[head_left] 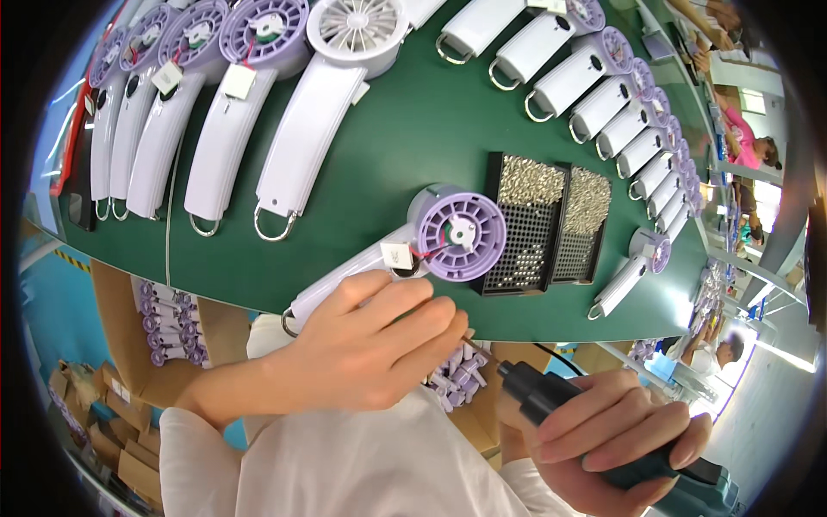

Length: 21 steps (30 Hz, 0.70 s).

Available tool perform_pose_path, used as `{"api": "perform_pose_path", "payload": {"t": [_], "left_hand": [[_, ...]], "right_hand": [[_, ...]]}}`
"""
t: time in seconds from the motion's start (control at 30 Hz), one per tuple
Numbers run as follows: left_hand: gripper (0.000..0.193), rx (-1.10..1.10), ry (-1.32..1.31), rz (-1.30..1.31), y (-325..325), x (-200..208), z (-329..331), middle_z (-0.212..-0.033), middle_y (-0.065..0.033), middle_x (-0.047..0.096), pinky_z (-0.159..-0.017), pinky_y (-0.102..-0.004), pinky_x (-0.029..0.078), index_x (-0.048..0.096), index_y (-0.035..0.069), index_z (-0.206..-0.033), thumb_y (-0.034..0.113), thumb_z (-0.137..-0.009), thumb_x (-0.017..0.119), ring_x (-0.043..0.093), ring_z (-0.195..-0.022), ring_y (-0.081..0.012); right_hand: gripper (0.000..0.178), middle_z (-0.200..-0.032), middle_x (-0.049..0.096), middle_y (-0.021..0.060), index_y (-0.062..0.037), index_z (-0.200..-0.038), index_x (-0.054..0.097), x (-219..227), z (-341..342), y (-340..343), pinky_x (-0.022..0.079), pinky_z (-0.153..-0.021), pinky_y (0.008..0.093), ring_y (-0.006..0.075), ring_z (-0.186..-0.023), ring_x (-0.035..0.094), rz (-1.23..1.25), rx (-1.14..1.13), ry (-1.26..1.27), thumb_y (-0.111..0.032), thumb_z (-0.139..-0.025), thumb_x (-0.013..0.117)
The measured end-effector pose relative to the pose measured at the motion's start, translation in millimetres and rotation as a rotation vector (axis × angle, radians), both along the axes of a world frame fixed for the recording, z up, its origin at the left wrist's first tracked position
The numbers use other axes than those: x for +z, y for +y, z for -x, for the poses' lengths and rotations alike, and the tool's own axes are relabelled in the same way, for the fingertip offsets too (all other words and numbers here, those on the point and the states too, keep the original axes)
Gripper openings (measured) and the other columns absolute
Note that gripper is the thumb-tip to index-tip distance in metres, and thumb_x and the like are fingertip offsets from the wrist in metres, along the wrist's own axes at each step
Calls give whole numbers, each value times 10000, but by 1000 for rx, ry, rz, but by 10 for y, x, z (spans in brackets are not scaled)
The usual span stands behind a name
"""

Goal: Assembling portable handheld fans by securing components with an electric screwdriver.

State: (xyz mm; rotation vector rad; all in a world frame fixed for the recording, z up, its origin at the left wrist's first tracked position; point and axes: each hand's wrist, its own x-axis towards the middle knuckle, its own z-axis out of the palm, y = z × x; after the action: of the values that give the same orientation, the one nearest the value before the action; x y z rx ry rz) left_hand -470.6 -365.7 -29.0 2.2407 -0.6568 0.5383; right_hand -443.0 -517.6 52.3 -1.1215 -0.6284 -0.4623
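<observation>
A handheld fan [461, 233] lies on the green table before me, its lilac round head open, with red wires and a small white block [397, 256] by the neck. Over its white handle is my left hand [370, 340], fingers curled and closed, thumb hidden; what they hold, if anything, cannot be made out. My right hand [612, 431] is wrapped round a black and teal electric screwdriver [543, 392]. Its thin bit points up and left, the tip close beside my left fingertips. Next to the fan head stand two black screw trays [517, 250] [573, 258], with many small silvery screws.
White fan bodies with lilac heads stand in rows at the far left [228, 155] and far right [560, 82]. One fan [624, 280] lies apart at right. Cardboard boxes [129, 336] with fan parts sit below the table edge. Other people [749, 142] are at the far right.
</observation>
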Motion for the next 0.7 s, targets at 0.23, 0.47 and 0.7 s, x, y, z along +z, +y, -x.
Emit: {"api": "perform_pose_path", "payload": {"t": [0.23, 0.47, 0.7], "left_hand": [[294, 22, 118, 167, 75, -56, -27, -887, -31, 607, -735, -324, 385, 676, 55, -912, 55, -629, 758, 569, -792, -201], [236, -14, 171, 240, 116, -121, -64, -833, -9, 611, -731, -307, 383, 691, 47, -869, 40, -639, 742, 573, -769, -171], [241, -17, 157, 263, 112, -134, -46, -830, -12, 609, -725, -308, 387, 691, 45, -866, 39, -632, 750, 578, -758, -169]], "right_hand": [[420, -628, 472, 103, 11, -816, 437, 10, 13, 84, 460, -334, 332, 214, -370, 468, -2, -64, 36, -387, -948, 423], [467, -578, 448, 100, -8, -763, 427, 52, -32, 31, 441, -350, 347, 243, -373, 463, 30, 22, 66, -436, -950, 406], [266, -630, 411, 64, -1, -968, 405, -4, -37, 184, 362, -331, 283, 155, -336, 363, 29, -12, 42, -254, -908, 462]]}}
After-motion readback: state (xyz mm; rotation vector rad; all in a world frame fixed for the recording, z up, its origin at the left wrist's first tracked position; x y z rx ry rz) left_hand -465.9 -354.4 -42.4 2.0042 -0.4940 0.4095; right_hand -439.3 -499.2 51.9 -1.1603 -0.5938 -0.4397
